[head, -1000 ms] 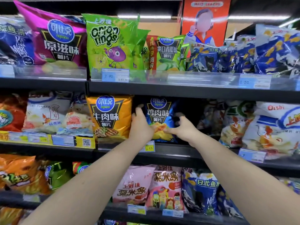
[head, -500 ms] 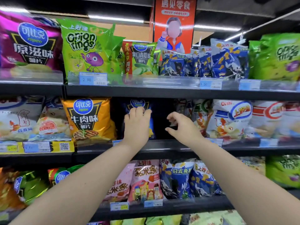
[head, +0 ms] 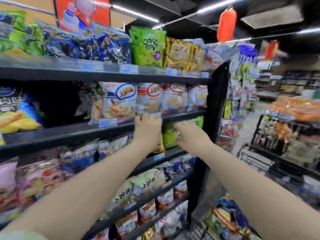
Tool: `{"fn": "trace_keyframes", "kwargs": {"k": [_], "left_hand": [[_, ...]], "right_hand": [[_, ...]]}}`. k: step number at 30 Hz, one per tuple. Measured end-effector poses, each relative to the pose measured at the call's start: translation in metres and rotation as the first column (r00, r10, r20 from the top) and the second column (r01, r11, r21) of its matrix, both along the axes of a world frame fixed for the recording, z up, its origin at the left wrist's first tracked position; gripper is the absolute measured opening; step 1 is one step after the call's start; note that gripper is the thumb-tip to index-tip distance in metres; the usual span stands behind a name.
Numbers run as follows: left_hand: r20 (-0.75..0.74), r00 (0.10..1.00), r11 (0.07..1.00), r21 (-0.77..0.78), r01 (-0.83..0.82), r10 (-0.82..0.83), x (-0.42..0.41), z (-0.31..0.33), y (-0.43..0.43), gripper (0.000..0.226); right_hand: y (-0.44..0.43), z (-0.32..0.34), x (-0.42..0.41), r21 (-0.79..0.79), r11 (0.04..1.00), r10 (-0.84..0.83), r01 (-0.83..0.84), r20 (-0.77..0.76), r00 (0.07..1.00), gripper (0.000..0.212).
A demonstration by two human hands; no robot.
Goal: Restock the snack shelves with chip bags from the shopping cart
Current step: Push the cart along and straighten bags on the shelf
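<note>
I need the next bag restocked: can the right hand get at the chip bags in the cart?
Probably yes: the right hand looks empty, and the chip bags lie uncovered in the cart below that forearm.

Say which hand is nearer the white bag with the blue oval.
Left. The left hand sits at the shelf edge, just right of and below the white bag; the right hand is farther right, lower.

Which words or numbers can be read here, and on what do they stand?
"onion rings": green bag.
Price tags: too blurred to read.
White bags: print too blurred to read.
Blue bag: characters too blurred to read.
</note>
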State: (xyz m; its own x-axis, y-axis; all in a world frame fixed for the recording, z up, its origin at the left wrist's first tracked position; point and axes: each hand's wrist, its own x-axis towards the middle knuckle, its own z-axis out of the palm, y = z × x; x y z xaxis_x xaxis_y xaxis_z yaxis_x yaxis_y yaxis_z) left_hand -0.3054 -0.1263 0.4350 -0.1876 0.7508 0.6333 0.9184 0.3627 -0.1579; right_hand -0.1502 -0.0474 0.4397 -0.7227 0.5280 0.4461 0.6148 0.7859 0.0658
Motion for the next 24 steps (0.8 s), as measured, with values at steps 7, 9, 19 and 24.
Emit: {"fn": "trace_keyframes", "kwargs": {"k": [7, 9, 19, 24], "left_hand": [[0.004, 0.947, 0.947, 0.007, 0.32, -0.32, 0.218, -0.03, 0.07, 0.03], [0.029, 0.928, 0.928, -0.003, 0.372, -0.372, 0.272, -0.04, 0.085, 0.031], [0.201, 0.84, 0.814, -0.216, 0.539, -0.503, 0.423, -0.129, 0.124, 0.037], [0.283, 0.823, 0.792, -0.247, 0.559, -0.493, 0.437, -0.203, 0.147, 0.039]], "right_hand": [[0.025, -0.034, 0.234, -0.012, 0.96, -0.28, 0.281, 0.045, 0.959, 0.038], [0.026, -0.045, 0.288, -0.012, 0.942, -0.334, 0.335, 0.026, 0.942, 0.04], [0.036, -0.14, 0.435, -0.233, 0.824, -0.527, 0.516, 0.017, 0.85, 0.046], [0.064, -0.2, 0.449, -0.298, 0.783, -0.562, 0.546, 0.038, 0.826, 0.043]]}}
